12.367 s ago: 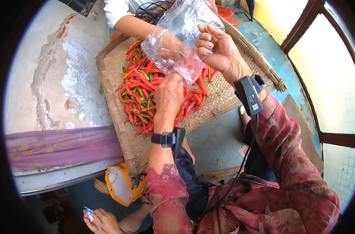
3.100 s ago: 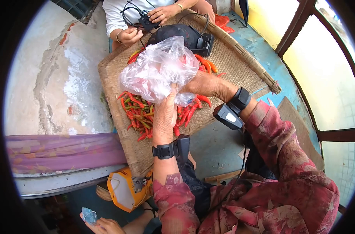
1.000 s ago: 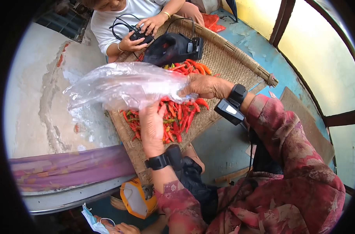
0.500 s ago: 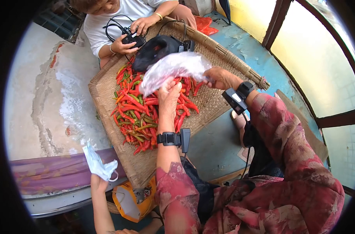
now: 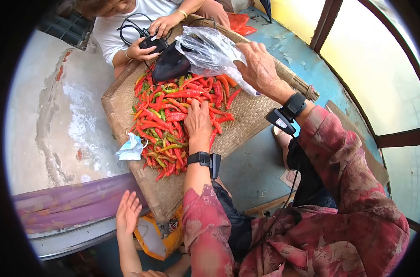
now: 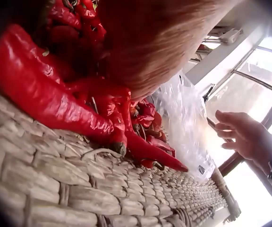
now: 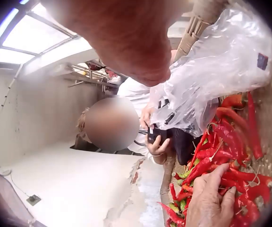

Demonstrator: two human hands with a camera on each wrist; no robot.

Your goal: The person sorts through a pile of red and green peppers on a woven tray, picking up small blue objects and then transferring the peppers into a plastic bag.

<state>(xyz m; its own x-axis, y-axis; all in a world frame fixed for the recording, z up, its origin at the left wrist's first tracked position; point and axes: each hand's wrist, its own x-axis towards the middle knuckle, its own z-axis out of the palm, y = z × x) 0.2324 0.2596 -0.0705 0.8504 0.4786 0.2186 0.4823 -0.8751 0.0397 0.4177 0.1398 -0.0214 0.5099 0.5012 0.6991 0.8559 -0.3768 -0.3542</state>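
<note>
A broad woven tray (image 5: 249,117) bears a loose heap of red and green chilies (image 5: 177,94). A person in a white shirt (image 5: 108,39) sits at its far side. On the tray beyond the heap lies a crumpled clear plastic bag (image 5: 207,55), partly over a dark, soft-looking item (image 5: 170,67). The right hand (image 5: 260,69) is beside the bag, its grip wide and holding nothing. The left hand (image 5: 199,122) touches the chilies, visible fingers straight and parted. A pale blue mask (image 5: 131,147) shows at the tray's left edge.
</note>
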